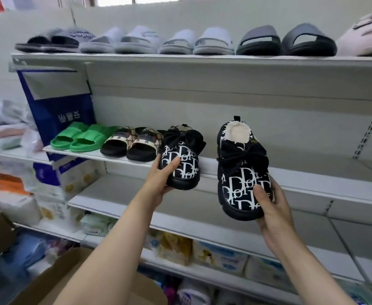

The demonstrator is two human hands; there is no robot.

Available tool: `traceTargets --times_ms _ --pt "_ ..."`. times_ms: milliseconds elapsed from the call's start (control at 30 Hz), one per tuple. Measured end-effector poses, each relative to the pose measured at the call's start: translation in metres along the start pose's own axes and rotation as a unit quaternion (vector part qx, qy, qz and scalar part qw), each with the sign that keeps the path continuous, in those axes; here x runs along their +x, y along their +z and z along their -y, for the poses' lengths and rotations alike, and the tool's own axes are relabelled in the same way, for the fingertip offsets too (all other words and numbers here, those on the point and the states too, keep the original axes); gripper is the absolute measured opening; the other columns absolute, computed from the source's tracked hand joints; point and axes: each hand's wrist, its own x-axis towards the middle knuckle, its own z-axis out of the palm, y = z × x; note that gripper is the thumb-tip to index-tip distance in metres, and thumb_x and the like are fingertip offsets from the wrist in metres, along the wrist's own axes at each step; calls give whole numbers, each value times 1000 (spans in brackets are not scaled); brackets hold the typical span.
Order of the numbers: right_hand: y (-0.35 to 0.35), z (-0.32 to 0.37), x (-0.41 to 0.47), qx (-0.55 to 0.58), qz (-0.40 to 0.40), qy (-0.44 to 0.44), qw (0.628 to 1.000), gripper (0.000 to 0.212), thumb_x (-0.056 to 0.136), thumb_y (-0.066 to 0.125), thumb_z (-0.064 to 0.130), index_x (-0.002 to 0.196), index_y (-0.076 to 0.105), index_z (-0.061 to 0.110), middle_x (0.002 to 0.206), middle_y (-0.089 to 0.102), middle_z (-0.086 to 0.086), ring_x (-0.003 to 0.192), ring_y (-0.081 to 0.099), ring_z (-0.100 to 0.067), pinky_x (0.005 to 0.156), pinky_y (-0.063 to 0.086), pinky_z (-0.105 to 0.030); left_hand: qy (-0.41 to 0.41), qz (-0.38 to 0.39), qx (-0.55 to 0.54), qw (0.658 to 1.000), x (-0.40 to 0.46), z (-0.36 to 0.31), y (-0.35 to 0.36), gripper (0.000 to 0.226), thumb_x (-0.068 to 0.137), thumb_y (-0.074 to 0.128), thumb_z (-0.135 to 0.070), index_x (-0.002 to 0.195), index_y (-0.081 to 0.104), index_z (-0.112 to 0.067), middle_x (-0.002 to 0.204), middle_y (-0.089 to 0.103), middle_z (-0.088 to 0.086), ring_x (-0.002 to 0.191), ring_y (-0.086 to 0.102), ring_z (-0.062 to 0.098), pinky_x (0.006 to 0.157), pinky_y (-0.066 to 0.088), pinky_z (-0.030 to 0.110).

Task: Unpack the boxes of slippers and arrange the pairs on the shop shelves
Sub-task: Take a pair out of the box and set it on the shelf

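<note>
While the left hand (162, 176) holds one black slipper (181, 164) by its toe, the right hand (270, 204) holds the other black slipper (242, 172) the same way. Both hands have their fingers and thumbs curled round the toes. The left slipper sits at the front edge of the middle shelf (312, 172), just beside the tan sandals (132, 143). The right slipper is tipped up in the air in front of the shelf, and you can see its soft white inside. The green slippers (79, 136) are further left on the same shelf.

I think the step now is putting this pair on the shelf. Next, the right slipper should go down flat, close beside its partner, facing the same way. Then both need a push back so they do not fall off.
</note>
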Motion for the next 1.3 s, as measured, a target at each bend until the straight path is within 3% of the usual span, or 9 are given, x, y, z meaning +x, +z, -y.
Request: traceTargets --times_ms 233,367,467,567,667,733,800,1000,1300 --pt "36 -17 24 -20 -32 2 999 111 30 95 65 131 60 34 115 75 7 100 73 -12 71 60 -28 -79 38 47 995 36 -16 -23 60 79 71 -62 127 61 -28 117 73 -3 103 71 17 75 61 37" --pt "57 -17 44 -21 -59 15 998 80 61 86 50 132 58 27 118 74 2 100 73 -14 72 60 -31 -93 1 177 980 34 -30 -31 84 70 64 -81 131 57 -23 126 65 2 99 71 29 72 62 42" --pt "71 -13 65 -42 -84 24 995 50 78 82 40 121 62 27 114 74 1 97 74 -12 71 61 -32 16 -75 376 923 29 -36 -33 116 62 50 -94 152 35 -22 145 49 8 129 50 32 99 50 46" --pt "79 -12 85 -89 -71 44 993 40 85 76 45 117 66 25 113 74 0 95 74 -12 66 60 -31 138 -68 438 886 10 -30 -25 106 75 56 -80 158 20 -26 151 37 15 140 37 30 112 34 44" --pt "82 -8 94 -221 -75 67 970 46 92 59 61 120 66 25 117 70 -1 100 69 -19 65 61 -34 185 -31 472 861 -1 -13 -16 114 68 63 -78 159 13 -30 161 20 14 148 21 31 119 27 46" --pt "78 -6 96 -409 -116 28 905 54 95 43 68 129 62 30 128 61 -8 113 59 -27 82 58 -38 201 -35 489 848 -5 -4 -10 120 67 68 -76 159 7 -30 164 8 14 151 10 31 121 20 46" --pt "75 -6 88 -530 -143 -32 835 62 94 38 70 142 51 33 140 46 -15 131 42 -34 103 42 -42 213 -47 488 845 -6 2 -6 123 67 74 -70 159 4 -29 165 5 14 151 8 31 121 19 45" --pt "83 -35 65 -602 -59 -138 785 112 68 69 77 157 17 32 159 28 -5 143 31 -29 110 38 -43 218 -62 472 852 16 6 -7 118 72 81 -56 159 6 -30 162 14 17 149 12 33 119 22 45" --pt "94 -55 100 -583 -27 -176 793 110 72 79 58 157 18 25 163 18 -5 146 30 -28 113 34 -36 194 -56 466 861 57 1 -11 115 74 83 -48 159 9 -29 164 10 17 149 13 37 119 20 47"
